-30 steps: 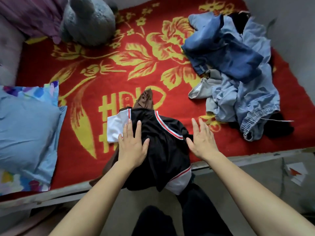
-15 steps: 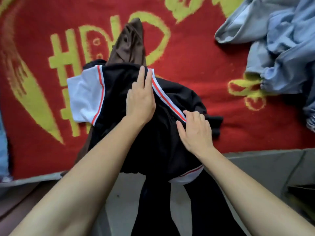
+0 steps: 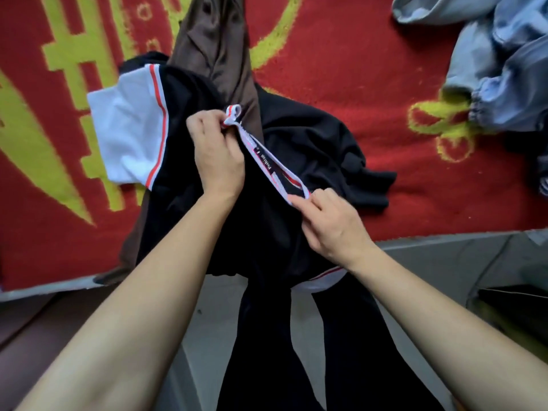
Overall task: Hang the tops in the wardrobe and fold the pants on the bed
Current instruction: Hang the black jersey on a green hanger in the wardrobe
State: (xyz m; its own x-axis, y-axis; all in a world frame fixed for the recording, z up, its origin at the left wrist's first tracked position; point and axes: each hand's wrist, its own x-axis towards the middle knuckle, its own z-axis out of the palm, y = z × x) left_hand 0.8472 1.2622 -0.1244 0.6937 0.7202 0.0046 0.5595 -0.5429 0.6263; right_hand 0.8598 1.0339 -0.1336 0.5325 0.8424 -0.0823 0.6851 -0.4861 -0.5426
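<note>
Head view: looks down along both bare forearms at the near side of a bed.
black top (image 3: 311,137): lies spread on the red blanket (image 3: 355,69) at the bed edge (image 3: 444,236). Its lower hem hangs over that edge toward the person. The body is black with red-and-white striping.
white sleeve (image 3: 127,134): sticks out from the left side of the black top and lies flat on the red blanket. A red stripe borders it.
neckband (image 3: 268,166): white ribbed trim with a red line and a dark label inside. It is lifted off the fabric and drawn taut between the two hands, running from far left to near right.
left hand (image 3: 219,155): fingers are curled and pinch the far end of the neckband. The hand sits over the top's black body.
right hand (image 3: 332,223): thumb and fingers pinch the near end of the neckband.
brown garment (image 3: 216,40): lies beneath the black top and shows past its far side and at its near left.
blue denim clothes (image 3: 504,69): heaped at the far right on the red blanket, well apart from the black top. One elastic cuff is visible.
dark trouser legs (image 3: 341,351): the person's own, below the bed edge on the near side.
</note>
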